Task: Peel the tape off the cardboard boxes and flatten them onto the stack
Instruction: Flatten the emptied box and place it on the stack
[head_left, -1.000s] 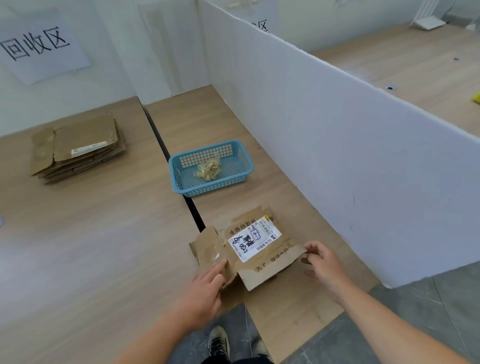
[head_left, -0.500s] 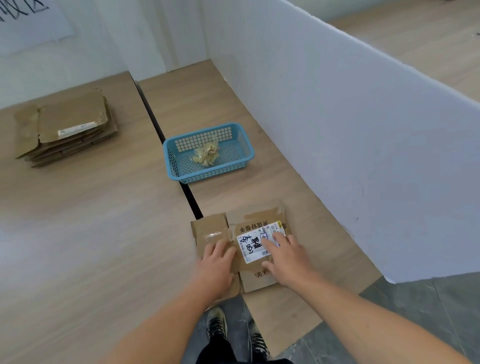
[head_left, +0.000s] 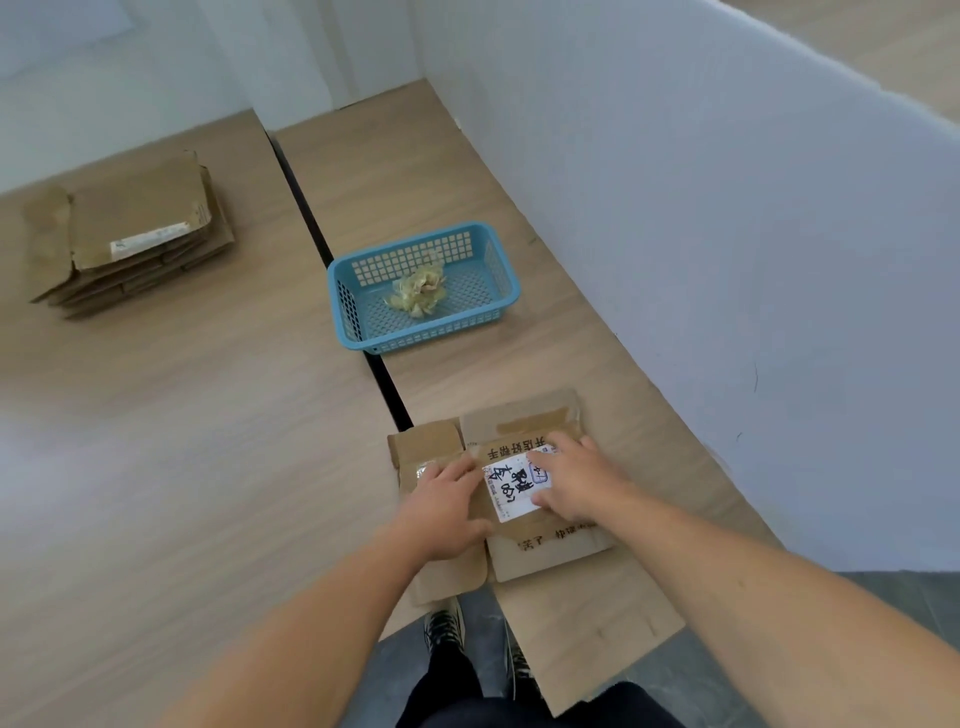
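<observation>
A flattened brown cardboard box (head_left: 519, 421) with a white shipping label (head_left: 506, 486) lies at the near edge of the right-hand table. My left hand (head_left: 447, 506) presses flat on its left flap. My right hand (head_left: 576, 480) presses flat on the label and the main panel, fingers spread. A stack of flattened boxes (head_left: 130, 234) lies far left on the other table. A wad of peeled tape (head_left: 418, 288) sits in a blue basket (head_left: 358, 322).
A white partition wall (head_left: 701, 260) runs along the right side of the table. A dark gap (head_left: 332, 254) separates the two wooden tables. My shoes (head_left: 444, 623) and the grey floor show below the table's front edge.
Both hands moved from the box's outer edges onto its top and now press it down. The box has gone from slightly raised to flat, and the view has tilted down.
</observation>
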